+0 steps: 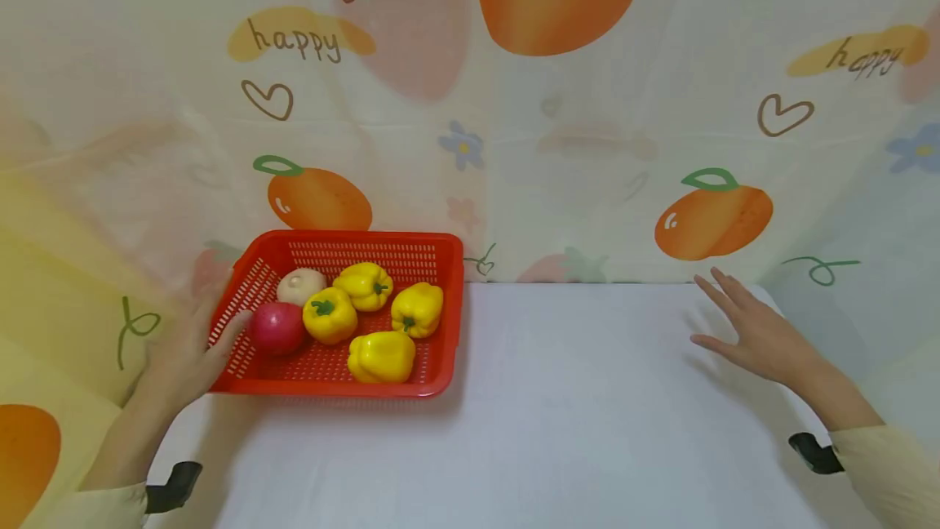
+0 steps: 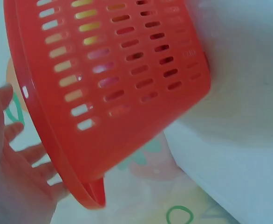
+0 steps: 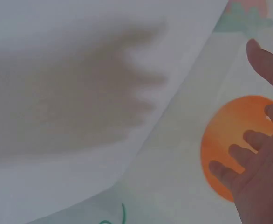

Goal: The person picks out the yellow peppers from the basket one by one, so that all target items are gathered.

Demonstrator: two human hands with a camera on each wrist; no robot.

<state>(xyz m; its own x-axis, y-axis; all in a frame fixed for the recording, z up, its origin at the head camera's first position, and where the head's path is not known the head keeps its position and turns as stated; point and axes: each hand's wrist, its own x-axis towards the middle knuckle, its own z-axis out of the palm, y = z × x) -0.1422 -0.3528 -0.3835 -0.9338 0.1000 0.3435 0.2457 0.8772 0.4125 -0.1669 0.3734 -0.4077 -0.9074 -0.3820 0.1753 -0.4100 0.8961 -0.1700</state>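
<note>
A red plastic basket [image 1: 450, 333] with slotted walls stands at the left of the white table. Inside lie several yellow bell peppers, one of them at the front [image 1: 382, 357], a pinkish-red round fruit or vegetable [image 1: 277, 329] and a whitish round one [image 1: 301, 286]. My left hand [image 1: 184, 353] is at the basket's left rim, fingers spread. In the left wrist view, that hand [image 2: 22, 172] is beside the rim; whether it touches cannot be told. My right hand [image 1: 760, 340] hovers over the table's right side, holding nothing; its fingers look extended in the right wrist view [image 3: 262, 154].
The white table [image 1: 587, 398] ends at the back against a hanging cloth [image 1: 587, 211] printed with fruit, hearts and flowers. Similar cloth hangs along both sides. A black strap piece shows at the left wrist [image 1: 175, 486] and another at the right wrist [image 1: 815, 454].
</note>
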